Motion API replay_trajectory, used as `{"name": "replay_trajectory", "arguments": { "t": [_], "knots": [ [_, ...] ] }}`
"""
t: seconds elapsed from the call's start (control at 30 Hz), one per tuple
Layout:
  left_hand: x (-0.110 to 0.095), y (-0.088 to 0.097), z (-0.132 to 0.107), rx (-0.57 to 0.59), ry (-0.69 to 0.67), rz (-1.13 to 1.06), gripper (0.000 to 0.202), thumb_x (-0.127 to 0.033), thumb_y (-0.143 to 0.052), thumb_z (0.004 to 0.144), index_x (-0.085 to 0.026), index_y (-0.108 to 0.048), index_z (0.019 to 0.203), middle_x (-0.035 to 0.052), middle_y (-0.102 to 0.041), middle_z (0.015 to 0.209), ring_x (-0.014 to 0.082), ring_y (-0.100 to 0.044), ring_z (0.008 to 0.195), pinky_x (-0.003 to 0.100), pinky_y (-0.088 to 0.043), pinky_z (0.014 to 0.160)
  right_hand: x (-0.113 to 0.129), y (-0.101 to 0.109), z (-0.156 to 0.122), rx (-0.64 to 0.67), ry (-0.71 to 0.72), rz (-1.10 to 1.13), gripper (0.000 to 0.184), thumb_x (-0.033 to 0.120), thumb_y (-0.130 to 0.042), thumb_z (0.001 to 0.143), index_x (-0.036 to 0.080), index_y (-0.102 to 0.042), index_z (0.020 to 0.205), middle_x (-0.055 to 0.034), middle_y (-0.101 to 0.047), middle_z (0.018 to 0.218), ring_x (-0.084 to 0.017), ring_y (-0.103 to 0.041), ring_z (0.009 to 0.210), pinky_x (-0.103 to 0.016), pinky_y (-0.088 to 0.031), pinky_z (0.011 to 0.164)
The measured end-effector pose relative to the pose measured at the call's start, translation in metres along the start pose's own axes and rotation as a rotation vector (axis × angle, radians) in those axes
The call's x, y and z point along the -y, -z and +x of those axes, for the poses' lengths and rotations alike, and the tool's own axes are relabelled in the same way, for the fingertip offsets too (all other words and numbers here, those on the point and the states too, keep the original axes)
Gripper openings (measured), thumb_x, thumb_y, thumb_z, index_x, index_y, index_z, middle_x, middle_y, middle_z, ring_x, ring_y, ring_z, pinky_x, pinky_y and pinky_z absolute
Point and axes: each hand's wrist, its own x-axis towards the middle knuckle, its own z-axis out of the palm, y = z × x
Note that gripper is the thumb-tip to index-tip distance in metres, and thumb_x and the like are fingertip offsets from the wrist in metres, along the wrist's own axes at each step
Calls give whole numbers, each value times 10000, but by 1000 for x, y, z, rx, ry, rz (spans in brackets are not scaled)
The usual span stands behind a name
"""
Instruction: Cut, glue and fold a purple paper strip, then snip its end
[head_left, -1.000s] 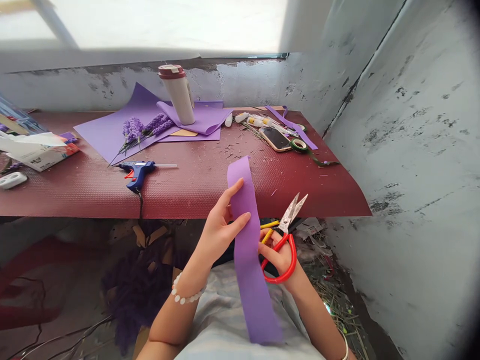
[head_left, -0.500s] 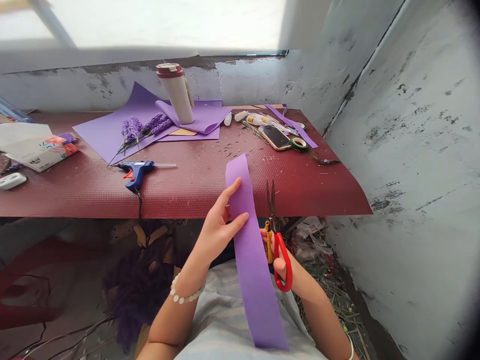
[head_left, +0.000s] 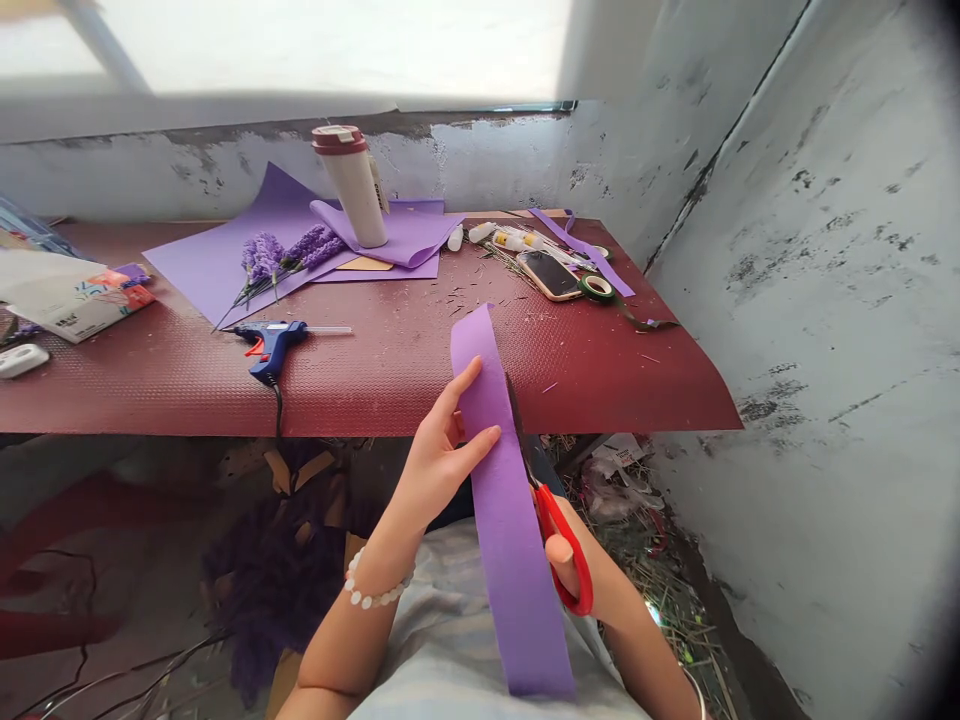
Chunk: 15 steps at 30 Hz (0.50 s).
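Observation:
A long purple paper strip (head_left: 517, 560) runs from above the table's front edge down over my lap. My left hand (head_left: 446, 450) grips its upper part, with thumb and index finger on the front face and the other fingers behind it. Close to the strip's right edge, my right hand (head_left: 577, 560) is closed round the red handles of a pair of scissors (head_left: 574, 545). Their dark blades point up along that edge and are partly hidden by the strip; whether they touch the paper I cannot tell.
On the dark red tabletop (head_left: 390, 370) lie a blue glue gun (head_left: 274, 350), purple flowers (head_left: 262, 258), purple sheets (head_left: 202, 262), a phone (head_left: 551, 274) and green tape (head_left: 597, 287). A lidded cup (head_left: 356, 195) stands at the back. A box (head_left: 82, 300) lies left.
My right hand has turned the scissors and brought them left against the strip's edge, so the blades now lie along it. The left hand and the strip have barely moved.

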Motion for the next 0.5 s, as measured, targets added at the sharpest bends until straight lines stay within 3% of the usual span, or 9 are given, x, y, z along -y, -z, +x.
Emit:
{"name": "replay_trajectory", "arguments": {
  "t": [0.1, 0.27, 0.5],
  "knots": [
    [1, -1, -2, 2, -10, 3, 716, -378, -761, 918, -342, -462, 1567, 67, -606, 1518, 259, -712, 1135, 393, -646, 926, -1, -1, 2, 126, 0, 47, 860, 1016, -471, 676, 229, -646, 976, -12, -522, 756, -170, -389, 657, -296, -405, 573],
    [0, -5, -6, -1, 27, -11, 702, -348, -749, 924, -354, -464, 1566, 55, -609, 1511, 249, -717, 1096, 401, -655, 916, -7, -1, 4, 91, 11, 10, 830, 1020, -463, 676, 227, -581, 890, -1, -466, 747, -151, -334, 635, -274, -316, 502],
    [-2, -7, -9, -12, 38, -34, 700, -314, -754, 914, -355, -475, 1555, 51, -623, 1489, 233, -718, 1065, 370, -666, 858, -9, -2, 2, 56, -50, -23, 780, 996, -472, 723, 231, -561, 848, 35, -441, 643, -119, -289, 532, -271, -289, 454]
  ]
}}
